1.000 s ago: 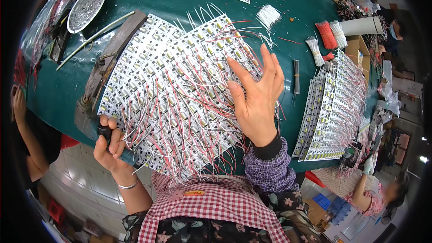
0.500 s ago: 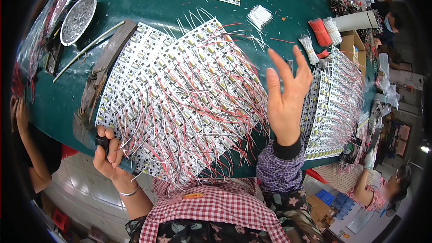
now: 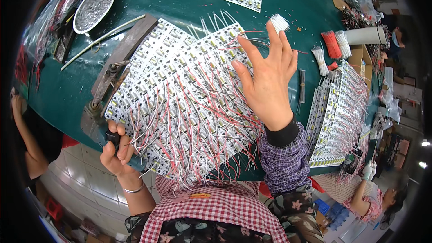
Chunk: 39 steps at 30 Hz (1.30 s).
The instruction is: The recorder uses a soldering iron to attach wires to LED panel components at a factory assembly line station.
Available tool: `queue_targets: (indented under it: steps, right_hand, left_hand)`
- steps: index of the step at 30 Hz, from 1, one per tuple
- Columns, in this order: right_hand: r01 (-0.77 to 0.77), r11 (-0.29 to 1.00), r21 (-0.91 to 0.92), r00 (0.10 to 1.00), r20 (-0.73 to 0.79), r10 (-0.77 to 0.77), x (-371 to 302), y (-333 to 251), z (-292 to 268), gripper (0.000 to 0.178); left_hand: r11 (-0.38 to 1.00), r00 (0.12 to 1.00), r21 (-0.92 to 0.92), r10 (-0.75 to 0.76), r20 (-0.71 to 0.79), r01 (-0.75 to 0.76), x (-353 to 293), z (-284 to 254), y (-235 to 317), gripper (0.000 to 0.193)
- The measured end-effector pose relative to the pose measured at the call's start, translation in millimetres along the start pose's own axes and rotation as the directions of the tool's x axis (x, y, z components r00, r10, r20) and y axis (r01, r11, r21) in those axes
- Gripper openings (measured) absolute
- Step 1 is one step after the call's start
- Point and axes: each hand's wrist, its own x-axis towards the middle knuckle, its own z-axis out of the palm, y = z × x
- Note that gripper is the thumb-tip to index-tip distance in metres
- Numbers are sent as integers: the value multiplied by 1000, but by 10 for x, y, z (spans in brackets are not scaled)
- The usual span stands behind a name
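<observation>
Panels of small white circuit boards [image 3: 180,69] lie overlapped on the green table, and many red, white and black wires [image 3: 202,108] stick up from them and trail over the near edge. At the near left corner, my left hand [image 3: 118,153] is closed round a black, tool-like thing [image 3: 112,140]; a blue part shows beneath the palm, and its tip cannot be made out. My right hand [image 3: 270,81] hovers at the panels' right side, open, fingers spread. Past its fingertips lies a small pile of white wires [image 3: 280,22].
Along the left of the panels runs a dark clamp bar [image 3: 123,58]. A metal bowl of scraps [image 3: 94,9] and a thin stick [image 3: 103,40] lie beyond. Rightward are red wire bundles [image 3: 331,45] and more wired panels [image 3: 333,117]. Other people sit at both sides.
My right hand has moved left and forward, from beside the panels to over their right side. The left hand keeps its grip. The whole view has shifted slightly.
</observation>
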Motion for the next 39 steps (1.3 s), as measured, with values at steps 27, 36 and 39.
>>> queue_targets:
  steps: [27, 36, 39]
  right_hand:
    - [146, 973, 178, 967, 180, -178, -332, -1029, 57, 35]
    - [246, 936, 253, 919, 244, -308, -492, -1348, 109, 44]
    - [256, 914, 314, 899, 271, -345, -565, -1396, 84, 49]
  left_hand:
    - [994, 1000, 109, -7, 4, 6, 56, 104, -51, 37]
    - [996, 999, 88, -10, 43, 6, 66, 135, -63, 36]
    - [997, 998, 72, -14, 58, 10, 69, 124, -61, 36]
